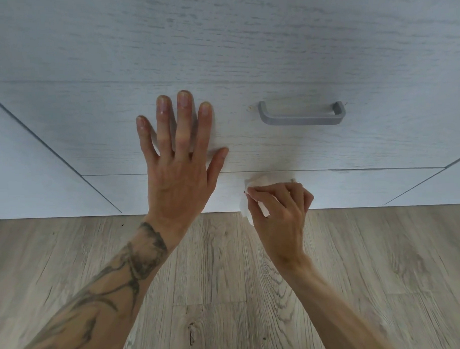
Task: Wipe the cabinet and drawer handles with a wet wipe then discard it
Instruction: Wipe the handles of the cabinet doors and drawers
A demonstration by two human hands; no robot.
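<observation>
Left hand [180, 174] lies flat, fingers spread, on the pale wood-grain drawer [328, 149]. Right hand [280, 211] pinches a crumpled white wipe [245, 208], nearer than the squared grey handle [301, 118], perhaps covering another.

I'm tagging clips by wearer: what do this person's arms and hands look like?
No sleeves show; both forearms are bare. The left forearm carries a dark tattoo; the right forearm shows none. Neither the left hand nor the right hand wears a ring or watch.
</observation>
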